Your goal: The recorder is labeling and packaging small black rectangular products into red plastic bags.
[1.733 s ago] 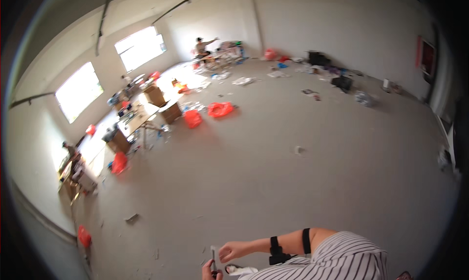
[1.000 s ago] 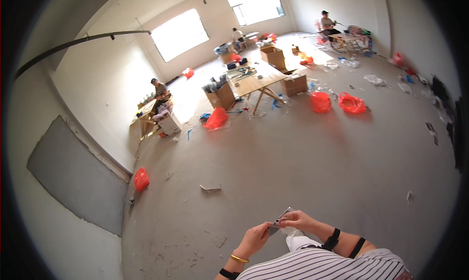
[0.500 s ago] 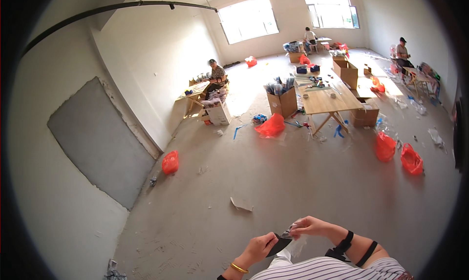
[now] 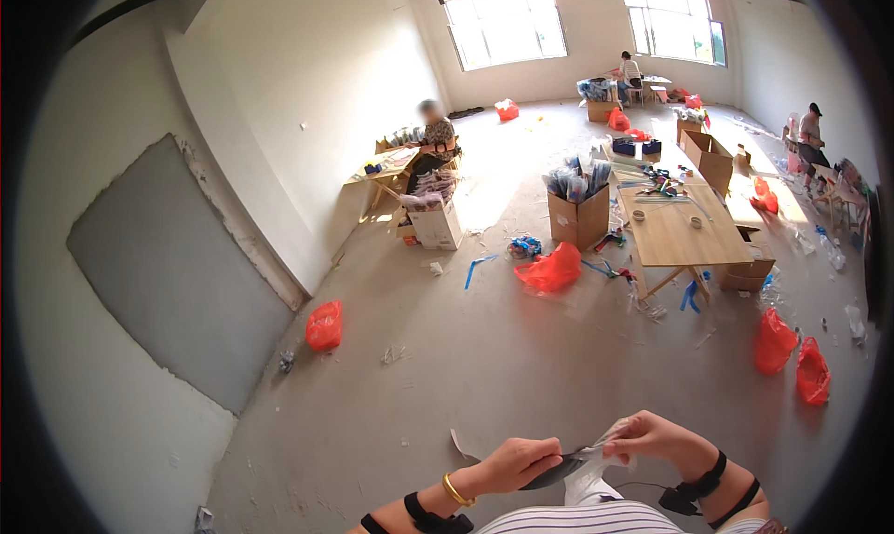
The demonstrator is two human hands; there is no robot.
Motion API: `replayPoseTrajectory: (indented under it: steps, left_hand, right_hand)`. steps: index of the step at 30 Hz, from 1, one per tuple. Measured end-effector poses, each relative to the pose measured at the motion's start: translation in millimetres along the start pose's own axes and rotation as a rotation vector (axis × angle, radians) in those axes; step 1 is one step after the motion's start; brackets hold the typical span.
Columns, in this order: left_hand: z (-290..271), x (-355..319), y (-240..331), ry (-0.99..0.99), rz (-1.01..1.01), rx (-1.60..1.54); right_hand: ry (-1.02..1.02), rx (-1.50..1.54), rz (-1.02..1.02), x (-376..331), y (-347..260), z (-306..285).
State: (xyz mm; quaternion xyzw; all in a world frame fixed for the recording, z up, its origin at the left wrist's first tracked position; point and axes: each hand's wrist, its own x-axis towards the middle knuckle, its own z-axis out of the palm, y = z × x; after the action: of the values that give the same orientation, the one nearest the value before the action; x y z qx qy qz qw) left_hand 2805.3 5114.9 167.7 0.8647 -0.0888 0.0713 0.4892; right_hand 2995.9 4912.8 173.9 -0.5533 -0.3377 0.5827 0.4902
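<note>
My left hand (image 4: 518, 463), with a gold bangle at its wrist, is closed on a dark, flat, curved piece (image 4: 551, 472). Just to the right, my right hand (image 4: 644, 438) pinches a crumpled clear plastic bag (image 4: 590, 476). The bag meets the right end of the dark piece; whether that end sits inside it I cannot tell. Both hands are close together at waist height, in front of my striped shirt. My fingers hide part of the piece, so its exact kind does not show.
A wooden table (image 4: 684, 235) bears rolls of tape and coloured strips. Beside it stands a cardboard box (image 4: 579, 219) of packed items. Red plastic bags (image 4: 324, 325) and scraps lie on the floor. A person (image 4: 436, 141) sits at a left table; two others are farther back.
My view has shifted, so the room appears farther left and lower on the right. Both hands have moved right in the picture, and more of my left forearm shows.
</note>
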Motion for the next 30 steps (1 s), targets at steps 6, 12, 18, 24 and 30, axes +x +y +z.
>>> replayPoseTrajectory:
  steps: [6, 12, 18, 24, 30]
  left_hand:
    - [-77.9, 79.0, -76.6, -0.042, -0.03, 0.01]
    - [-169.2, 129.0, -139.3, 0.114, -0.15, 0.093]
    - [-248.2, 132.2, -218.0, 0.334, -0.327, 0.447]
    - [-340.2, 136.7, -333.7, 0.354, -0.447, 0.588]
    - [-452.3, 183.1, -429.6, 0.281, -0.45, 0.633]
  right_hand:
    - [-0.098, -0.026, 0.01, 109.4, -44.7, -82.8]
    - [-0.344, -0.1, 0.08, 264.4, -88.6, -159.2]
    - [-0.483, -0.22, 0.135, 405.0, -110.7, -194.7]
    - [0.115, -0.721, 0.051, 523.0, -131.4, -240.1]
    - [0.326, -0.827, -0.106, 611.4, -157.8, -254.1]
